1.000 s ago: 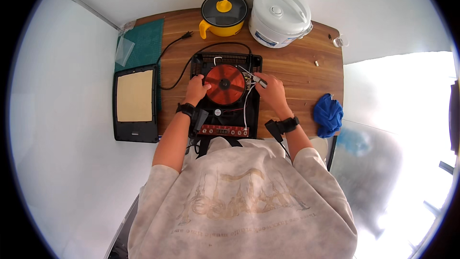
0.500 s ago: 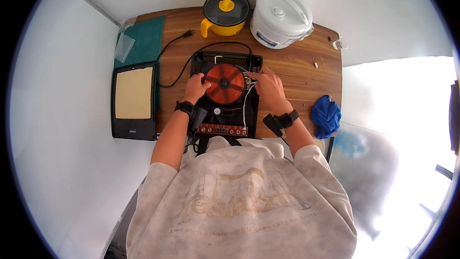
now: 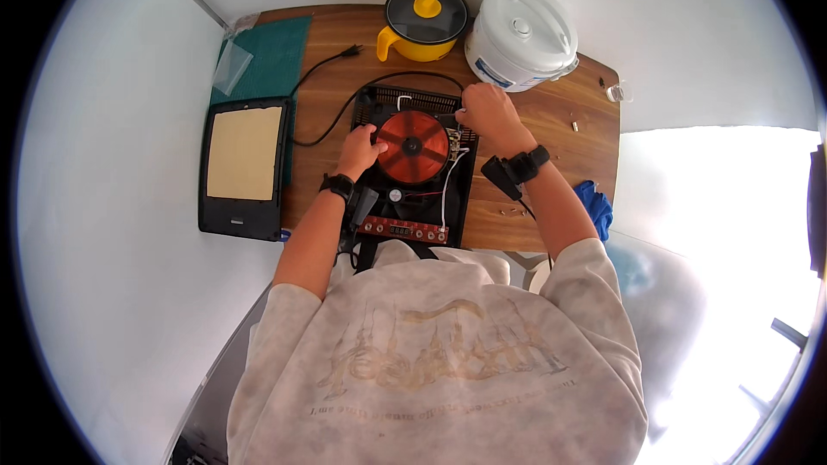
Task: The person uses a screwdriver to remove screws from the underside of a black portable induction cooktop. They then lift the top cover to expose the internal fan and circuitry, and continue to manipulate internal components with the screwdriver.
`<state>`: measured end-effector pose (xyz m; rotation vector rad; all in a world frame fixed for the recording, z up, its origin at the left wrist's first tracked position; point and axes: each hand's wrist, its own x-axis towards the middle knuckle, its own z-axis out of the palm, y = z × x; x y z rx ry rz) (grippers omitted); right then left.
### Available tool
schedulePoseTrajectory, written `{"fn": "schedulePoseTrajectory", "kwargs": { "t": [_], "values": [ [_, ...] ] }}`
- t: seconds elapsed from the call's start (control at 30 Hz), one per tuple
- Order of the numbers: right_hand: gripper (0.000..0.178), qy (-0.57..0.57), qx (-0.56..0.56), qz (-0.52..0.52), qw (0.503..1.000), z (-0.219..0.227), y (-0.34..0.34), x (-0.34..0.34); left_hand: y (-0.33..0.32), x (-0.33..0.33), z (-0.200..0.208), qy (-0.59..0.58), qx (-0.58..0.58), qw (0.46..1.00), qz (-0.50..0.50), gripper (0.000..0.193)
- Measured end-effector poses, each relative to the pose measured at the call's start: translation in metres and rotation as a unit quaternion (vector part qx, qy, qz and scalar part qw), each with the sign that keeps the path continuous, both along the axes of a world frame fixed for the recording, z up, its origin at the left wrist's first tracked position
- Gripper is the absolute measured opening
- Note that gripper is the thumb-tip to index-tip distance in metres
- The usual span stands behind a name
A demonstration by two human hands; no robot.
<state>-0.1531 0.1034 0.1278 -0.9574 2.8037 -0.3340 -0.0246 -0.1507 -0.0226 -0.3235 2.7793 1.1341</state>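
An induction cooker's open black housing (image 3: 365, 184) lies before me, with a round copper coil (image 3: 405, 132) in it. My left hand (image 3: 360, 153) is closed on the coil's left edge, thumb on top. My right hand (image 3: 491, 112) is a closed fist over the housing's back right corner; whatever its fingers pinch is too small to make out. Between the coil and the housing's right wall sits a small circuit board (image 3: 456, 145). From there a white wire (image 3: 445, 194) runs down to the red control board (image 3: 377, 225) at the front.
On the left lies a black panel with a cream sheet (image 3: 243, 161), beside a green cutting mat (image 3: 277, 56). A black power cord (image 3: 328, 136) curves behind the housing. A yellow pot (image 3: 422, 49) and a white lidded container (image 3: 524, 30) stand behind. A blue cloth (image 3: 594, 207) hangs at right.
My right hand has left the circuit board, moving up and back to the housing's rear corner, and its fingers have curled into a fist. My left hand stays at the coil.
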Motion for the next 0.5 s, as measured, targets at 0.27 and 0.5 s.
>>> {"fn": "schedulePoseTrajectory", "kwargs": {
  "t": [0.27,0.5],
  "values": [
    [0.025,-0.105,0.106,-0.032,0.988,0.017,-0.018,-0.024,-0.002,-0.001,-0.001,-0.012,0.007,1.000,-0.002,0.051],
    [0.028,-0.060,0.156,0.002,0.986,0.009,-0.035,-0.023,-0.001,-0.002,0.002,-0.017,0.006,1.000,-0.009,0.051]
  ]
}}
